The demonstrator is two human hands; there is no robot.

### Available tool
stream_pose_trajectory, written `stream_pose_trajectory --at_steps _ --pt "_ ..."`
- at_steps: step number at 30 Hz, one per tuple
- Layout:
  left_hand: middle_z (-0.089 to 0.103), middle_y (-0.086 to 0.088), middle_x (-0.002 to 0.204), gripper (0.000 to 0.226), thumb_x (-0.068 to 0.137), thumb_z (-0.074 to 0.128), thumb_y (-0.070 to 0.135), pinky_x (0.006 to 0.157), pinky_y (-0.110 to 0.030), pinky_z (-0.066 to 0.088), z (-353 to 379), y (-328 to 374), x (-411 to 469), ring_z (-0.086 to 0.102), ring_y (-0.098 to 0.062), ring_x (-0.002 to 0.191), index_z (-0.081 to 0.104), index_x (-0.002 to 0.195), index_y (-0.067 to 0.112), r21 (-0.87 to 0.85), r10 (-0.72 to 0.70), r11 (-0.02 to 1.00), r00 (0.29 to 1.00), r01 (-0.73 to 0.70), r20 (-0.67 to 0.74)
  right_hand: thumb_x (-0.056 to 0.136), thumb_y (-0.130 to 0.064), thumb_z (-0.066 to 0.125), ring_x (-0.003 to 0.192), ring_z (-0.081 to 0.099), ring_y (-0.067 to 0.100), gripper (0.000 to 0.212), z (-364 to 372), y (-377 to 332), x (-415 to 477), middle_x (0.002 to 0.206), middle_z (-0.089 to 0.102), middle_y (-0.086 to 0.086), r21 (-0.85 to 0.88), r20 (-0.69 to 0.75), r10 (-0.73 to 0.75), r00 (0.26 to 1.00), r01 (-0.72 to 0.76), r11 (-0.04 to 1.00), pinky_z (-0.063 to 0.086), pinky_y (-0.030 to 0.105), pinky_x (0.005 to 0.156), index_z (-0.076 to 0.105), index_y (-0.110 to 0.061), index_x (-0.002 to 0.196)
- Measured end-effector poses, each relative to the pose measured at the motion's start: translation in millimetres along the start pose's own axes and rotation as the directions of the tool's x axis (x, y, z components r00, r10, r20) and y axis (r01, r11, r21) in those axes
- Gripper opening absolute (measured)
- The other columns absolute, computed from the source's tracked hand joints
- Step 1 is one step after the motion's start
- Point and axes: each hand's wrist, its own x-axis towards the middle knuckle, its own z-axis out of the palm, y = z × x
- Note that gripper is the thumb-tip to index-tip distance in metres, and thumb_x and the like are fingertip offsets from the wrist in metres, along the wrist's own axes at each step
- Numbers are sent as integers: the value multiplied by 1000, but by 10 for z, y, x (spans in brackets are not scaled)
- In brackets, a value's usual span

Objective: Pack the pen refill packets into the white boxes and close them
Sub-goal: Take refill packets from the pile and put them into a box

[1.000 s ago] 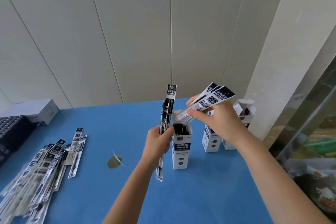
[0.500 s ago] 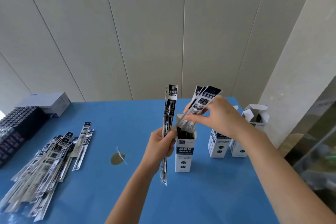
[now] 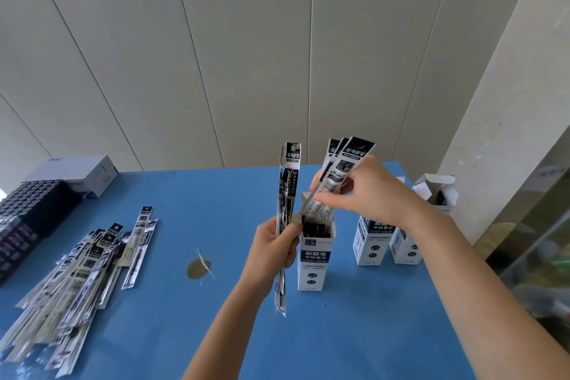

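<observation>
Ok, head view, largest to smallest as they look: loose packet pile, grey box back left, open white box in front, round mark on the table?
1. loose packet pile
2. open white box and grey box: look alike, and the grey one is farther away, so unranked
3. round mark

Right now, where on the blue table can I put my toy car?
Bare blue tabletop lies between the loose heap of black-and-white refill packets and the open white cardboard box, and nearer, in front of that box. The left side and the far right corner with white boxes are crowded.
</observation>
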Motion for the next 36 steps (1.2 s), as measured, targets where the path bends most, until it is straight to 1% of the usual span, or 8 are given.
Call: stream_pose_trajectory --at_steps 2,5,8,12,16,19,24,36 --pt "32 3 49 26 91 50 8 40 -20 24 5 -1 -4 24 -11 41 36 68 10 -4 5 1000 1000 -5 3 80 -20 67 79 65 30 8 -37 -31 4 83 72 9 32 1 28 1000 -28 999 54 40 80 71 -17 85" --pt "33 4 48 26 91 49 7 39 -19 25 14 0 -9 24 -11 40 37 69 10 0 10 1000 1000 -10 16 79 -11 66 76 66 27 12 -55 -33 14 82 73 6 48 -25 37 999 -36 998 52 29 70 72 -20 85" --pt "32 4 47 31 91 50 7 39 -19 25 25 4 -12 24 -11 40 34 65 11 2 11 1000 1000 -11 23 79 -14 67 71 59 36 9 -71 -28 25 79 70 15 22 -21 64 998 -63 998 49 36 63 72 -9 84" --pt "31 2 49 29 91 53 11 39 -20 23 33 12 -13 22 -12 41 36 67 11 -2 13 1000 1000 -13 18 78 -25 69 56 37 20 42 -102 -26 32 65 50 24 -85 -48 170 984 -173 981 30 29 55 58 16 78" --pt "29 0 51 28 91 52 11 40 -21 22 50 13 -17 21 -13 42 36 68 11 -7 9 1000 1000 -9 6 78 -27 69 51 33 17 40 -131 -77 15 59 44 13 -126 -8 226 974 -226 966 28 28 51 51 5 60" --pt "30 -1 51 25 91 52 10 39 -20 23 65 20 -19 23 -13 41 39 70 9 -13 10 1000 1000 -10 4 79 -28 68 34 36 8 38 -162 -103 3 46 48 -2 -178 -5 249 968 -246 953 29 14 39 60 2 56" --pt "31 1 49 30 91 51 10 41 -22 22 67 11 -15 22 -13 42 35 66 12 -5 7 1000 1000 -7 4 80 -26 65 52 30 16 37 -139 -145 -4 59 39 12 -236 20 160 987 -151 960 22 23 48 46 -3 57" --pt "32 3 48 37 91 51 9 40 -21 23 101 1 -10 24 -13 40 31 60 14 -25 1 1000 999 -2 -42 76 -18 68 47 30 8 31 -201 -150 -9 51 38 -3 -208 116 128 985 -102 973 27 20 47 48 -1 60"
